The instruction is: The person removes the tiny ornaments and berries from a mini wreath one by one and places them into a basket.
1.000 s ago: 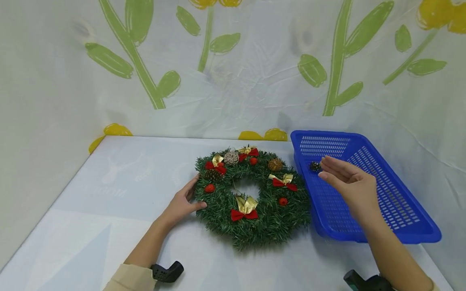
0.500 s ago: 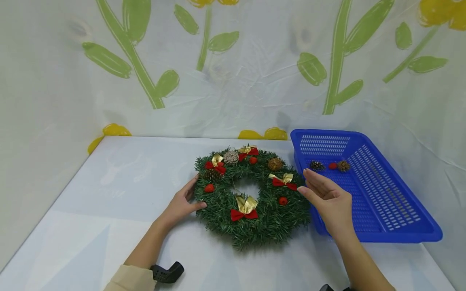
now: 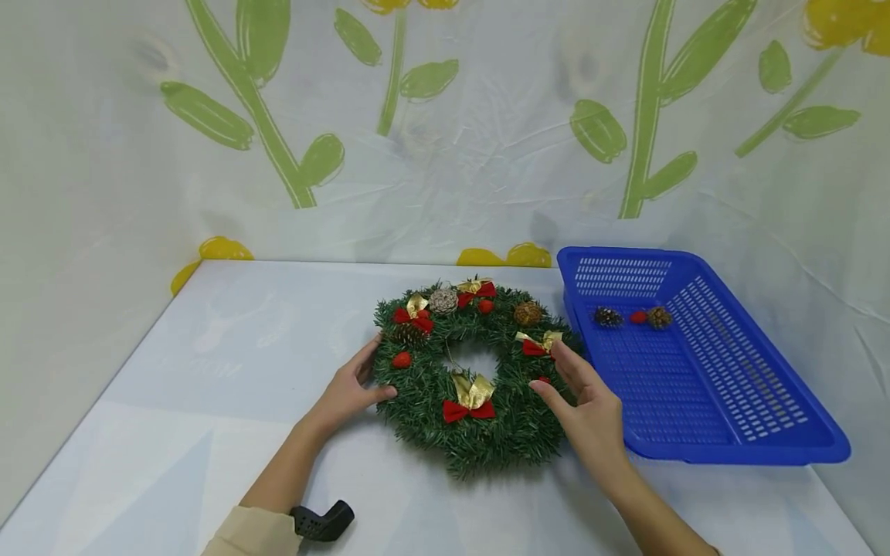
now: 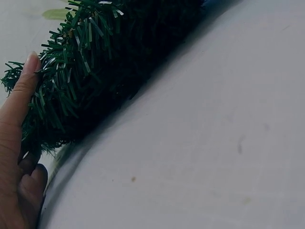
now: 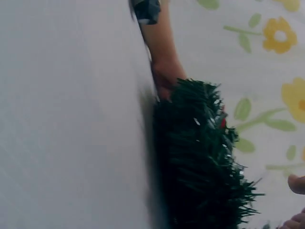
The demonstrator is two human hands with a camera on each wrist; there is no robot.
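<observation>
A green Christmas wreath (image 3: 511, 425) lies flat, decorated with red-and-gold bows, pine cones and red berries. My left hand (image 3: 351, 390) grips its left edge; in the left wrist view the thumb (image 4: 27, 78) lies along the green needles. Above the wreath's right side is my right hand (image 3: 594, 409), thumb and fingers apart with nothing between them. It partly covers a bow (image 3: 535, 347) and a red berry there. In the right wrist view, only a bit of the right thumb (image 5: 296, 183) and fingers enters at the lower right corner.
A blue plastic basket (image 3: 681, 401) stands right of the wreath. Inside lie a dark pine cone (image 3: 608, 316), a red berry (image 3: 637, 316) and a brown pine cone (image 3: 658, 316). A white wall with painted flowers (image 3: 445, 193) closes off the table's back.
My right hand has moved left from over the basket to above the wreath's right side, uncovering the berry and brown cone in the basket. The left hand and wreath have stayed put.
</observation>
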